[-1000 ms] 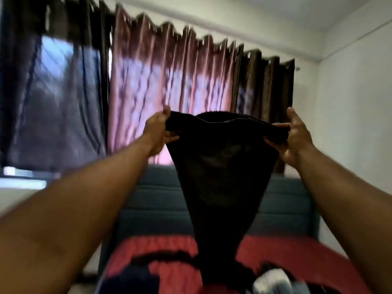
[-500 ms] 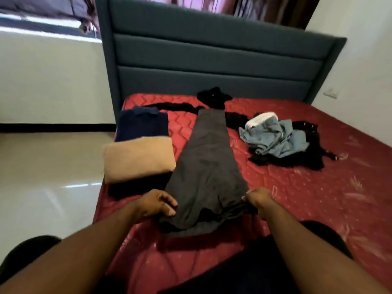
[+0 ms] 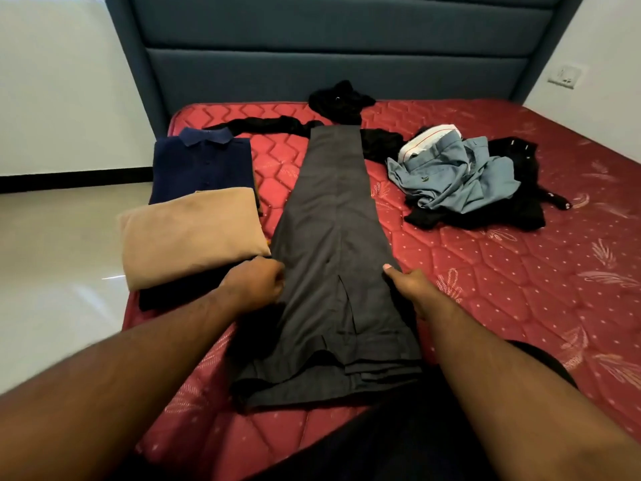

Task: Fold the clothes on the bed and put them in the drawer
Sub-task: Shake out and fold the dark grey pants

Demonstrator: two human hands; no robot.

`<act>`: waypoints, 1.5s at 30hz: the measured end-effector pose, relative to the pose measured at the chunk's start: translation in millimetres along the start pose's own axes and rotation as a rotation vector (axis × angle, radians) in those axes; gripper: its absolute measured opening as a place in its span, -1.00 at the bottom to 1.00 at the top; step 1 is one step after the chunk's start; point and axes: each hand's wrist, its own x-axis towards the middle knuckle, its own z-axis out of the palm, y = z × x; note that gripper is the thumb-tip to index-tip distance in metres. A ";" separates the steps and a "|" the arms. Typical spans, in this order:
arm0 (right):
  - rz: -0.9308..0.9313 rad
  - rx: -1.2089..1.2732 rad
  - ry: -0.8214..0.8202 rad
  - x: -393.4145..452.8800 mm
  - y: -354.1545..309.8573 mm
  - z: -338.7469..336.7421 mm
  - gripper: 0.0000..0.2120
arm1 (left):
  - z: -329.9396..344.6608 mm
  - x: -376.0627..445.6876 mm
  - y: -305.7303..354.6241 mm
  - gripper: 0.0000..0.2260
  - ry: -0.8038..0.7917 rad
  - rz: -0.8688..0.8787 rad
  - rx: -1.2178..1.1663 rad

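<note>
Dark grey trousers (image 3: 333,237) lie flat and lengthwise down the middle of the red mattress (image 3: 520,289), waist end nearest me. My left hand (image 3: 255,284) has curled fingers gripping the trousers' left edge. Opposite it, my right hand (image 3: 407,284) pinches the right edge, thumb on top and fingers hidden under the cloth. A folded tan garment (image 3: 190,234) and a folded navy polo shirt (image 3: 203,164) lie to the left. A crumpled light blue garment (image 3: 451,175) sits on black clothes (image 3: 520,203) at the right.
More black clothing (image 3: 340,98) lies at the far end by the blue-grey headboard (image 3: 329,46). Pale shiny floor (image 3: 52,255) runs along the bed's left side. A wall with a socket (image 3: 563,76) borders the right. No drawer is in view.
The trousers, held up in the air a second ago, now lie flat on the mattress. Both hands have moved from the waist end further up along the trousers' side edges.
</note>
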 end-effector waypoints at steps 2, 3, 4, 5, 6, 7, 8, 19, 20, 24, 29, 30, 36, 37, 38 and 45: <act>-0.027 0.050 0.035 15.7 -4.3 5.0 -0.41 | 8.0 22.3 3.5 -0.87 0.040 0.011 -0.132; -0.033 0.044 0.044 34.1 -9.0 7.3 -0.41 | 12.6 43.2 2.2 -0.88 0.064 -0.004 -0.189; -0.048 0.013 0.058 39.1 -7.4 8.8 -0.38 | 16.0 48.7 1.5 -0.88 0.091 -0.023 -0.243; -0.054 0.000 0.066 56.9 -0.5 10.2 -0.31 | 19.2 56.4 0.7 -0.90 0.125 -0.045 -0.294; -0.054 -0.008 0.060 89.8 5.6 13.8 -0.24 | 23.5 76.6 -0.7 -0.91 0.169 -0.065 -0.342; -0.063 -0.020 0.061 102.9 5.2 14.8 -0.22 | 26.2 89.7 0.5 -0.92 0.204 -0.096 -0.402; -0.056 -0.015 0.041 113.5 0.5 15.3 -0.27 | 27.9 105.1 2.4 -0.90 0.238 -0.139 -0.461; 0.046 0.102 -0.200 162.9 -63.2 15.5 -0.68 | 28.8 283.6 0.0 -0.55 0.214 -0.855 -1.128; 0.036 0.107 -0.223 164.1 -64.7 18.6 -0.70 | 28.2 285.8 4.8 -0.56 0.197 -0.862 -1.198; 0.041 0.184 -0.276 162.1 -64.4 22.3 -0.92 | 32.4 280.6 14.1 -0.66 0.269 -0.782 -1.176; 0.076 0.161 -0.395 145.6 -47.4 -2.2 -0.78 | 42.5 236.5 16.3 -0.65 -0.108 -0.914 -1.430; 0.104 0.149 -0.428 138.8 -41.3 -7.0 -0.75 | 45.5 219.1 21.8 -0.67 -0.218 -0.927 -1.435; 0.167 -0.109 -0.550 72.4 -25.3 -25.8 -0.26 | 70.6 91.4 41.7 -0.76 -0.182 -0.883 -1.500; 0.133 -0.180 -0.483 64.9 -26.9 -26.9 -0.32 | 71.1 74.3 40.9 -0.77 -0.181 -0.854 -1.505; 0.091 -0.219 -0.383 62.2 -28.6 -26.9 -0.38 | 69.4 57.1 40.9 -0.78 -0.214 -0.825 -1.512; 0.064 -0.047 -0.234 30.4 -34.8 -8.7 -0.34 | 49.4 -8.1 31.5 -0.81 -0.336 -0.775 -1.635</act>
